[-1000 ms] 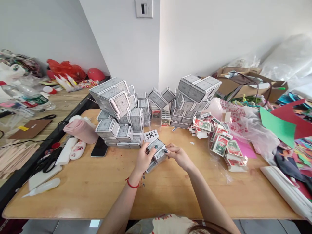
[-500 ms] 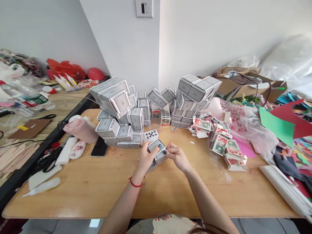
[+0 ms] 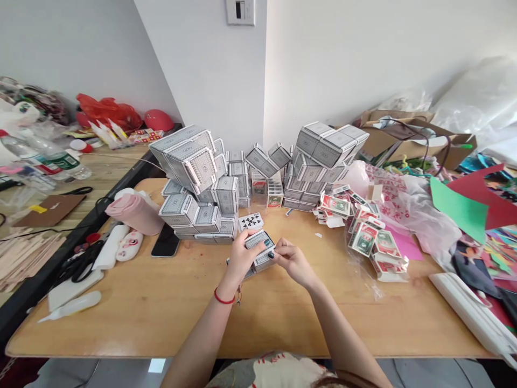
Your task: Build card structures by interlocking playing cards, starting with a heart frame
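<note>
My left hand (image 3: 242, 260), with a red cord at its wrist, is closed round a grey-patterned block of playing cards (image 3: 257, 238), its thumb on top. At that block's right corner my right hand (image 3: 294, 264) has thumb and forefinger pinched on the card edge; the exact bit between the fingertips is hidden. Under the held block, more grey card blocks (image 3: 264, 262) show in part. A clubs card (image 3: 251, 221) lies face up just beyond. Tall stacks of folded card blocks rise at the left (image 3: 181, 156) and right (image 3: 323, 145).
Opened red-and-green card boxes (image 3: 365, 237) lie in a heap at the right. A phone (image 3: 165, 242), a pink roll (image 3: 133, 213), scissors (image 3: 86, 262) and a glue bottle (image 3: 72, 306) are on the left. Coloured paper (image 3: 460, 207) and a white case (image 3: 468, 310) sit far right.
Both hands stay at the same block with only small finger shifts; the right fingertips are slightly nearer its corner. The camera view has shifted very slightly.
</note>
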`<state>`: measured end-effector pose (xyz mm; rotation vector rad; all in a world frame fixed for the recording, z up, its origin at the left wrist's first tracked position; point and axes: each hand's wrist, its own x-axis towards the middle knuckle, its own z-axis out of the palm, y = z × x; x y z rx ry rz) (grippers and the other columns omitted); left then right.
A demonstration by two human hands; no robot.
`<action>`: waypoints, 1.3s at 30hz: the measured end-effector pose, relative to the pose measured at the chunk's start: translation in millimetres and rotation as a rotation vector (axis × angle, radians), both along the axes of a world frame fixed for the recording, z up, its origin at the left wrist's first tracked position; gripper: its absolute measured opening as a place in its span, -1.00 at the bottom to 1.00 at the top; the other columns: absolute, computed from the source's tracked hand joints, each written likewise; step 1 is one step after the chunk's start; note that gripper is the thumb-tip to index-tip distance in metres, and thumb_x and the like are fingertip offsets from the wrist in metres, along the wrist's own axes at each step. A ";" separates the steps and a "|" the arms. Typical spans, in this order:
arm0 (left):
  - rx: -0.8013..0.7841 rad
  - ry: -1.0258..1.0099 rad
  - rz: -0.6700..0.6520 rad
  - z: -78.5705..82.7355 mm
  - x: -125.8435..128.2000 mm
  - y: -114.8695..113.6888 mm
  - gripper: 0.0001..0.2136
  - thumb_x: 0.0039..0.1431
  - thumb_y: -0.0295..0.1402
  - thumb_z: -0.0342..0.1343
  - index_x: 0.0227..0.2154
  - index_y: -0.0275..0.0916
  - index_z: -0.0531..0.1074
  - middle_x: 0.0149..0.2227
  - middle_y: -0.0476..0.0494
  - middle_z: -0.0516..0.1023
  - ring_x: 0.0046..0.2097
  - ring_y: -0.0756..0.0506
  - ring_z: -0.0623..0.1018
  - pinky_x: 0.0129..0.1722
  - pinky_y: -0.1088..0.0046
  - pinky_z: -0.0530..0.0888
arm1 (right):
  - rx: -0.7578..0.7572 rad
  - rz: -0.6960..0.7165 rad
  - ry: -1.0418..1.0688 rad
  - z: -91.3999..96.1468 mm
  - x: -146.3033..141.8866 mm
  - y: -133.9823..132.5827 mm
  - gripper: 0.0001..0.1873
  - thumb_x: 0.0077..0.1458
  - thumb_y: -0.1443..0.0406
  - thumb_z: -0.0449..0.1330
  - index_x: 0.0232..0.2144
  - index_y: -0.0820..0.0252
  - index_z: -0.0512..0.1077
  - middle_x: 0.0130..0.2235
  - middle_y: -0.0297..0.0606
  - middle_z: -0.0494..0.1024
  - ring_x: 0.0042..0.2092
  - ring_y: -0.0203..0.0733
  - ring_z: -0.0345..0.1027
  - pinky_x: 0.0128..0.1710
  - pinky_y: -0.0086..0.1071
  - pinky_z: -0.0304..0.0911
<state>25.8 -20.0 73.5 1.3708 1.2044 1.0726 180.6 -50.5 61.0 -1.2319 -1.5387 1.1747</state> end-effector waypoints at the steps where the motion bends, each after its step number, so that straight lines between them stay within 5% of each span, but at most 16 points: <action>1: -0.003 -0.004 -0.018 -0.2 -1.4 -0.2 -0.79 -0.09 -0.34 0.16 -0.33 -0.26 0.38 -0.32 -0.06 0.46 -0.26 -0.06 0.44 -0.25 0.46 0.38 | 0.006 0.050 -0.028 1.8 2.3 0.0 -0.62 0.03 0.07 0.10 -0.66 0.21 0.35 -0.50 -0.33 0.14 -0.40 -0.26 0.07 -0.41 -0.38 0.03; 12: -0.021 -0.017 -0.019 -5.5 -10.0 0.4 -0.80 -0.07 -0.29 0.14 -0.35 -0.26 0.41 -0.33 -0.09 0.49 -0.29 -0.08 0.47 -0.30 0.45 0.40 | -0.183 0.478 -0.043 10.0 15.3 6.8 -0.71 0.02 0.11 0.10 -0.38 0.23 0.41 -0.56 -0.41 0.22 -0.53 -0.38 0.03 -0.55 -0.48 0.04; 23: -0.045 -0.045 -0.040 -7.9 -18.3 1.3 -0.78 -0.07 -0.26 0.16 -0.36 -0.27 0.40 -0.37 -0.08 0.48 -0.33 -0.06 0.46 -0.32 0.47 0.39 | -0.324 0.667 0.214 11.1 16.8 10.8 -0.55 0.09 -0.03 -0.05 -0.58 0.20 0.24 -0.66 -0.35 0.36 -0.58 -0.32 0.17 -0.39 -0.35 0.14; 33: 0.064 0.068 -0.168 -0.5 -22.4 -1.9 -0.80 -0.03 -0.27 0.13 -0.34 -0.25 0.39 -0.34 -0.09 0.48 -0.28 -0.07 0.46 -0.28 0.45 0.38 | -0.670 0.652 0.484 -21.5 13.0 3.7 -0.60 -0.06 0.01 0.16 -0.38 0.21 0.21 -0.64 -0.39 0.41 -0.66 -0.35 0.17 -0.62 -0.45 0.06; 39: 0.055 0.108 -0.309 2.7 -23.0 -5.4 -0.82 -0.02 -0.27 0.12 -0.36 -0.25 0.39 -0.36 -0.10 0.49 -0.31 -0.07 0.47 -0.32 0.46 0.38 | -0.798 0.553 0.666 -37.2 9.4 -5.8 -0.60 -0.24 0.16 0.34 -0.43 0.23 0.25 -0.68 -0.51 0.31 -0.69 -0.44 0.12 -0.65 -0.52 0.02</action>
